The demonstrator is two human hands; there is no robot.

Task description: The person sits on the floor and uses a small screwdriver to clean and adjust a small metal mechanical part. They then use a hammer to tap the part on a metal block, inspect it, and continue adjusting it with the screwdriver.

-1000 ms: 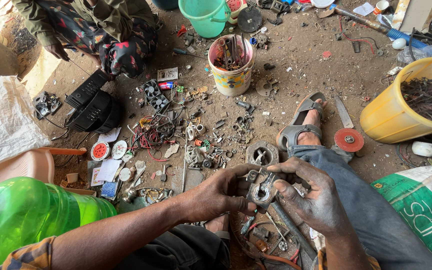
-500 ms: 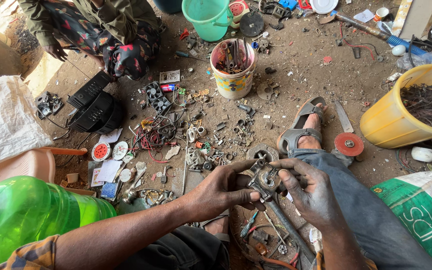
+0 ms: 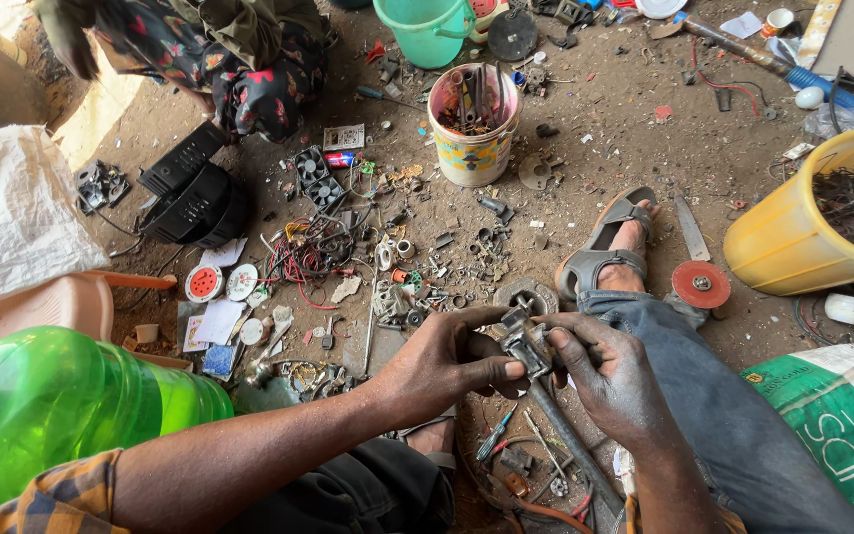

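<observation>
So we're sitting on the dirt floor [image 3: 644, 109] here, both hands busy on a small grey metal mechanical part [image 3: 524, 341] held up just above our knee. The left hand [image 3: 442, 366] is closing around its left side, thumb pressing toward the middle, and the right hand [image 3: 610, 371] is gripping it from the right with the fingers curled over the top. A long dark metal rod [image 3: 570, 440] is running down from under the part toward our lap.

For doing this bit well, we're thinking the trick is keeping one hand as the steady clamp while the other does the fiddly work, and keeping the part over our lap so anything small that drops isn't vanishing into the scatter of scrap metal bits [image 3: 417, 287] on the ground.

Hard to make out: what the part actually is, since our fingers are covering most of it. Whether the rod is joined to it or just lying beneath is anyone's guess. The yellow plastic tub [image 3: 793, 237] is getting cut off at the right edge, and the person in patterned clothes [image 3: 239, 59] at the top is only partly showing.
</observation>
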